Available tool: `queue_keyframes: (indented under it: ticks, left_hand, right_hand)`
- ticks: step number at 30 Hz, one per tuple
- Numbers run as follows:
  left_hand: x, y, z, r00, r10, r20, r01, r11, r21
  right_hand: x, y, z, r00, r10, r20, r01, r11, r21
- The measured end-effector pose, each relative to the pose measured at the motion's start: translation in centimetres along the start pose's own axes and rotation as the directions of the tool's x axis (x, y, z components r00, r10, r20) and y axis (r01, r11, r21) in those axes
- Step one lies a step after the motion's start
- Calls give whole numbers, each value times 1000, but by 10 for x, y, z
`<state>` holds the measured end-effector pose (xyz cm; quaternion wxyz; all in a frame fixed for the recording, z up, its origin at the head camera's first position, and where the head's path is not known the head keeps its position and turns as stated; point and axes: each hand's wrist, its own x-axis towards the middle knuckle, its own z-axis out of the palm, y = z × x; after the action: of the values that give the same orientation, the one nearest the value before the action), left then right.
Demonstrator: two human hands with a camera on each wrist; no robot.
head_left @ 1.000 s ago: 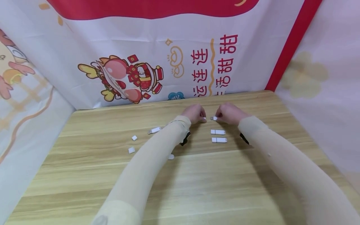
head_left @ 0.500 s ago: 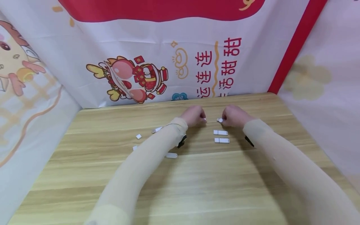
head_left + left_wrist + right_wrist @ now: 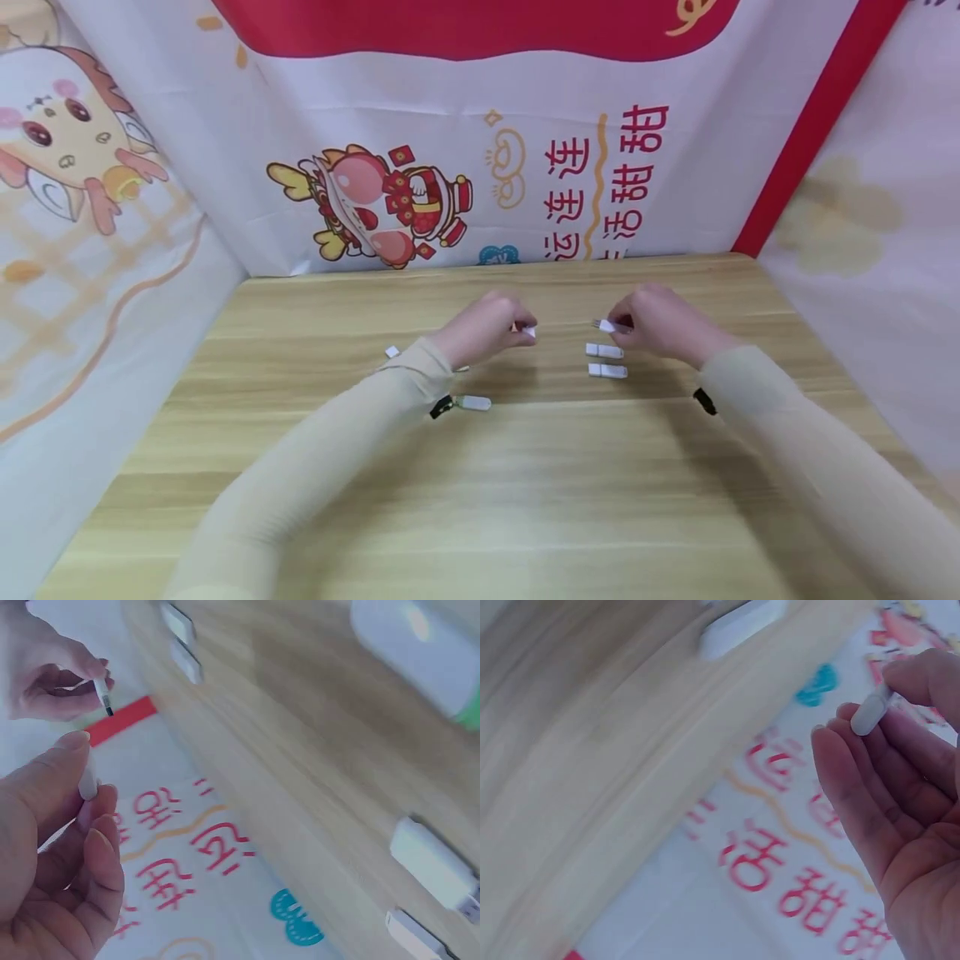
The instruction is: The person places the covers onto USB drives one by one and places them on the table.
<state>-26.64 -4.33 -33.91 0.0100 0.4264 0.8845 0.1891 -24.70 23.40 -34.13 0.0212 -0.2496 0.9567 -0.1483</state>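
My left hand point(image 3: 487, 327) pinches a small white cap point(image 3: 88, 778) between thumb and fingers, just above the far part of the table. To its right, my right hand point(image 3: 663, 321) pinches a white USB stick point(image 3: 606, 326), whose bare metal plug points left toward the cap. A gap separates the stick from the cap. Nearer than the right hand, a capped USB stick point(image 3: 604, 351) and a second capped USB stick point(image 3: 607, 371) lie side by side. Beside the left wrist rests an uncapped USB stick point(image 3: 476, 403), its plug end partly hidden by the black wristband.
A loose white cap point(image 3: 392, 352) lies left of the left forearm, which hides part of the table. Another small white piece point(image 3: 462, 368) peeks out behind that wrist. Printed cloth point(image 3: 420, 92) hangs along the wooden table's point(image 3: 525, 500) far edge.
The left hand has moved left with its cap, so the hands are farther apart. The right hand still pinches the stick. The head view has turned slightly left.
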Motion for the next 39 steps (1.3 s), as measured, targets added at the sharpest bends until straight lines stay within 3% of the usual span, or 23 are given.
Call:
queue_keyframes:
  ticks: [3, 8, 13, 18, 25, 29, 35, 39]
  left_hand:
    - [-21, 10, -7, 999, 49, -12, -48, 997, 53]
    - [-59, 24, -12, 990, 133, -46, -128, 987, 102]
    - [-97, 37, -12, 980, 170, -104, -158, 981, 114]
    - [-127, 49, -8, 951, 251, -181, -224, 962, 159]
    - [-159, 66, -3, 911, 327, -251, -272, 934, 232]
    - [-174, 75, 0, 907, 347, -239, -277, 919, 281]
    - [-189, 84, 7, 890, 383, -245, -292, 895, 337]
    - [-196, 87, 13, 877, 404, -260, -307, 887, 344]
  right_hand:
    - [-13, -15, 2, 992, -91, -92, 89, 996, -33]
    - [-32, -43, 11, 951, -217, -219, 205, 976, -78]
    - [-51, -70, 18, 938, -257, -235, 250, 966, -58]
    - [-67, -91, 22, 913, -315, -260, 306, 949, -78]
    - [-82, -114, 35, 825, -449, -344, 428, 893, -139]
    - [-89, -125, 47, 804, -491, -334, 481, 869, -121]
    - [-98, -138, 59, 790, -511, -339, 504, 856, -115]
    - [-100, -147, 62, 810, -502, -302, 495, 862, -105]
